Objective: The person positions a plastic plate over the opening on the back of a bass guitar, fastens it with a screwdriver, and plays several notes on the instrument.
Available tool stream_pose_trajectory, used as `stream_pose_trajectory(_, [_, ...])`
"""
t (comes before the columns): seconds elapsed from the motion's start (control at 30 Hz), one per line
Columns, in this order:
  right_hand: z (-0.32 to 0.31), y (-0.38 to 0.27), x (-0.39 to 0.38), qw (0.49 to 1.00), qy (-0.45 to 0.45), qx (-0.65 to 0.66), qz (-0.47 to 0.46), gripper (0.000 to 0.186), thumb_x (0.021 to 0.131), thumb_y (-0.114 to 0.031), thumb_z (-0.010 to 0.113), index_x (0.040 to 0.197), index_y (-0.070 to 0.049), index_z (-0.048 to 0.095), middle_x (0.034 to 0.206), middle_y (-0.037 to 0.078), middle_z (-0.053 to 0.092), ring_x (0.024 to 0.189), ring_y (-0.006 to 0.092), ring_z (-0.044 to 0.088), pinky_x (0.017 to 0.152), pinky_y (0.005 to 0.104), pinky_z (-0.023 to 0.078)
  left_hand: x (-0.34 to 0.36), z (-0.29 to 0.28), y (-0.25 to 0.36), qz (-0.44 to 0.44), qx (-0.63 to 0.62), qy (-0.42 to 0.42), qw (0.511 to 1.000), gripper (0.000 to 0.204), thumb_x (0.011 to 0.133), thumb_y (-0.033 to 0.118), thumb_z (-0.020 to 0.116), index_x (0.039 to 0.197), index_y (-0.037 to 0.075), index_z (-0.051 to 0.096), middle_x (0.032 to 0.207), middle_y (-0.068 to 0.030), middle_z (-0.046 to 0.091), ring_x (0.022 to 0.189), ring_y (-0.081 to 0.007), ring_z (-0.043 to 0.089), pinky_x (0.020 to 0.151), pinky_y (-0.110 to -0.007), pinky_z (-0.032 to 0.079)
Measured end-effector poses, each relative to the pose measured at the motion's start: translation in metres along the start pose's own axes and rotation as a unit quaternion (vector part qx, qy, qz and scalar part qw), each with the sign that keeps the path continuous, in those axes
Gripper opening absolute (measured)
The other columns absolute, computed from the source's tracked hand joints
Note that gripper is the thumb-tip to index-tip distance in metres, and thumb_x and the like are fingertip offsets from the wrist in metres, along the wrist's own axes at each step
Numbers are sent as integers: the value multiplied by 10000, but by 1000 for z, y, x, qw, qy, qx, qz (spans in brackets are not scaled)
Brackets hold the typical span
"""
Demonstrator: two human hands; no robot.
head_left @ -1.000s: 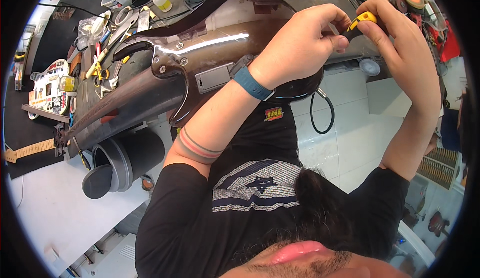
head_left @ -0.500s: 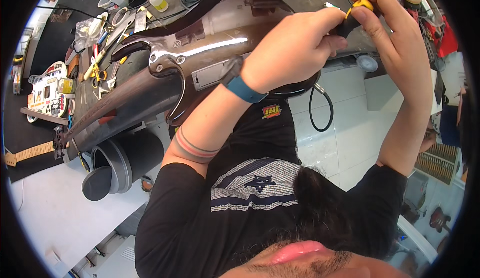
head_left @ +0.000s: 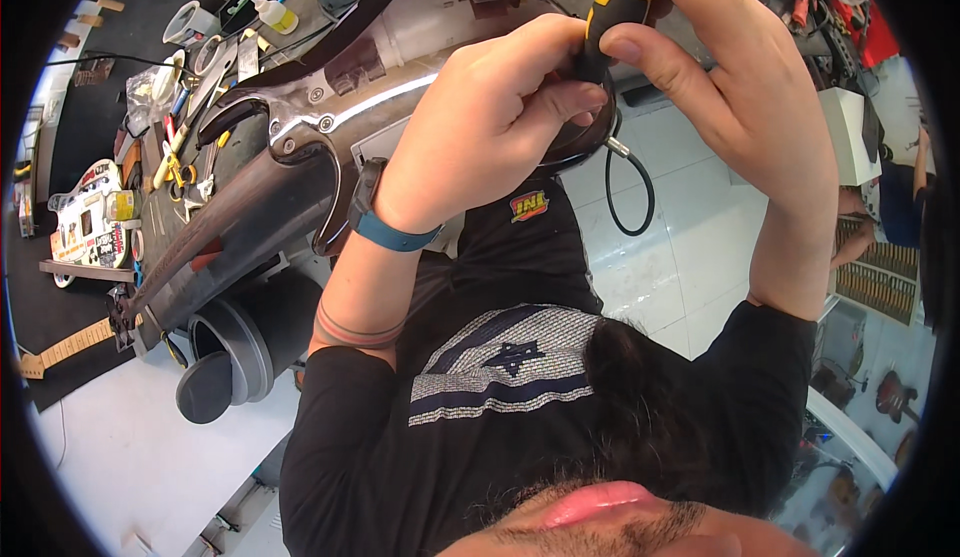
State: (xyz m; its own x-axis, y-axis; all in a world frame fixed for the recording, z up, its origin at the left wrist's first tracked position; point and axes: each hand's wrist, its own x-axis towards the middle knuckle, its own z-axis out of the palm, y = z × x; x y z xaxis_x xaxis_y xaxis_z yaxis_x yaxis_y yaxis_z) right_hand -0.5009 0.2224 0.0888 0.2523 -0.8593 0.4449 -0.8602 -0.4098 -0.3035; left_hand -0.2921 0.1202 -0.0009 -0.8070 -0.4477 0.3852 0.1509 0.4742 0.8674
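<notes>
The right hand (head_left: 720,72) pinches a yellow and black tool handle (head_left: 615,19) between its thumb and fingers, near the top of the frame, right of the middle. The handle looks smooth, fat and rounded. The left hand (head_left: 485,122) is curled, with its thumb and pointing finger around the handle's low end. The tip of the tool is hidden, so I cannot tell what it touches.

Under the left hand is a shiny, dark brown guitar (head_left: 385,82), lying face down. Its back is smooth and curvy, with round metal screws (head_left: 317,95) by the neck. A bendy black cable (head_left: 652,202) makes a loop at the guitar's right end. At the upper left, a soft-looking clear bottle (head_left: 277,17) stands on the dark tabletop (head_left: 245,157).
</notes>
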Motion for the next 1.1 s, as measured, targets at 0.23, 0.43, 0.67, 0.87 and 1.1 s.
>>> stream_pose_trajectory(0.23, [-1, -3, 6, 999, -32, -1, 5, 370, 1072, -247, 740, 1364, -34, 665, 1125, 145, 736, 997, 323, 729, 884, 417, 578, -1, -1, -3, -10, -5, 7, 1000, 271, 1070, -88, 633, 1341, -65, 631, 1005, -90, 773, 926, -156, 760, 862, -310, 613])
stream_pose_trajectory(0.43, [-3, -5, 7, 999, -42, 0, 20, 364, 1077, -246, 732, 1364, -32, 666, 1121, 145, 737, 992, 320, 723, 882, 413, 573, -1, -2, -2, -8, -3, 0, 1000, 266, 1073, -78, 641, 1337, -59, 634, 1006, -86, 773, 930, -152, 759, 862, -308, 610])
stream_pose_trajectory(0.67, [-5, -5, 7, 998, -50, 5, 28, 362, 1076, -226, 731, 1369, -26, 660, 1106, 145, 729, 978, 308, 716, 874, 412, 571, 0, -1, -3, -9, -18, 0, 1000, 245, 1075, -68, 639, 1320, -56, 639, 1003, -80, 771, 929, -153, 759, 861, -305, 612])
stream_pose_trajectory(0.87, [-5, -3, 8, 997, -62, 6, 41, 370, 1076, -212, 729, 1382, -22, 645, 1109, 145, 722, 974, 304, 712, 874, 405, 569, 1, 0, -3, -11, -17, 2, 1000, 235, 1083, -62, 631, 1318, -51, 643, 1002, -74, 768, 931, -149, 758, 856, -304, 615])
stream_pose_trajectory(1.1, [-6, -4, 11, 997, -62, 30, 40, 370, 1082, -206, 723, 1388, -14, 641, 1109, 147, 719, 964, 292, 711, 855, 389, 574, 2, 1, -6, -16, -32, 22, 999, 251, 1039, -32, 681, 1289, -14, 671, 947, -94, 790, 887, -198, 788, 818, -338, 618])
